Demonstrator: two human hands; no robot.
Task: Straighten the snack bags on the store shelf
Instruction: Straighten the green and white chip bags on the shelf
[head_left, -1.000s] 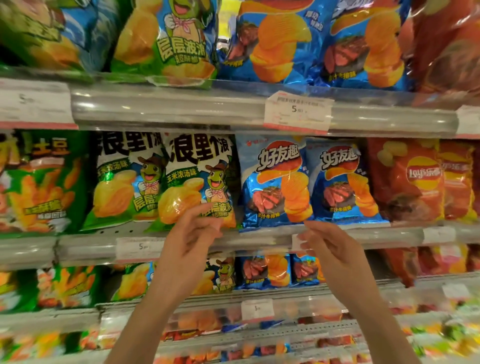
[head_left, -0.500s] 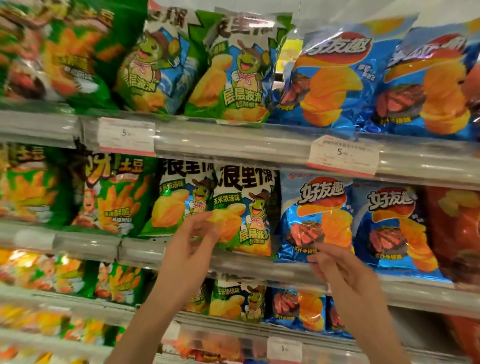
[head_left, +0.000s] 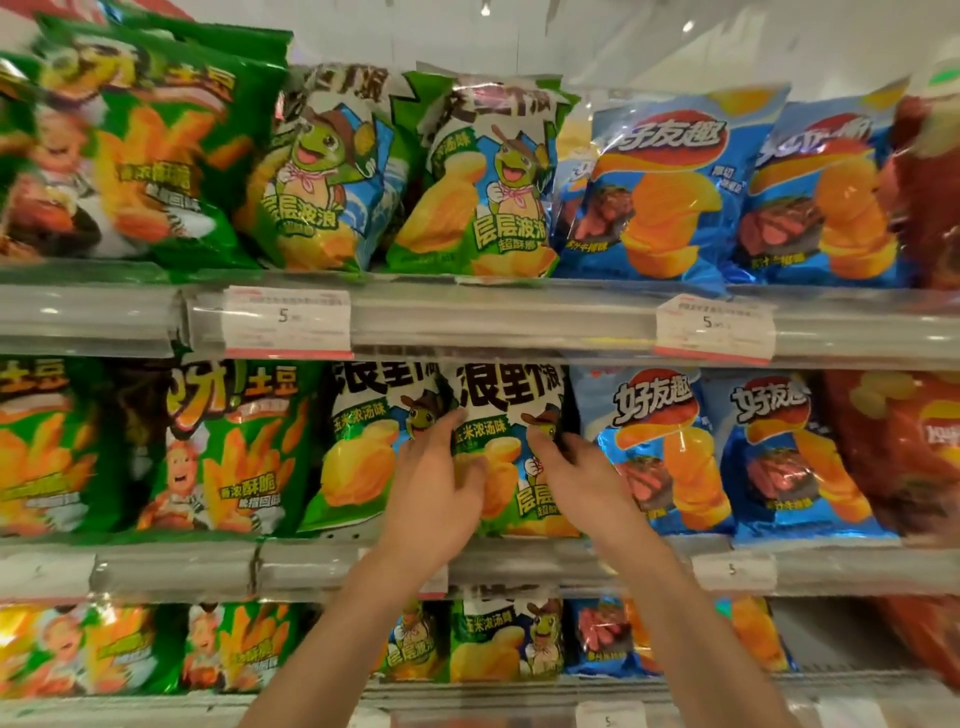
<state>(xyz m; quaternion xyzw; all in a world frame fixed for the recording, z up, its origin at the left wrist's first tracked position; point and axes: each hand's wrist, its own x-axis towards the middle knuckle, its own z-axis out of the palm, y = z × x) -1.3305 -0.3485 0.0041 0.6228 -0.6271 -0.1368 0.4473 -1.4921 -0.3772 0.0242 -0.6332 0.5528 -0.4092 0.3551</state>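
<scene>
Green chip bag (head_left: 511, 447) btwn both hands, left hand (head_left: 434, 493) thumb on front, right hand (head_left: 582, 475) prob gripping edge

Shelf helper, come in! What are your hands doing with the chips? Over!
Left hand and right hand both gripping the green frog chip bag on the middle shelf. Bag upright. Blue chip bag close beside it. Nothing blocking.
</scene>
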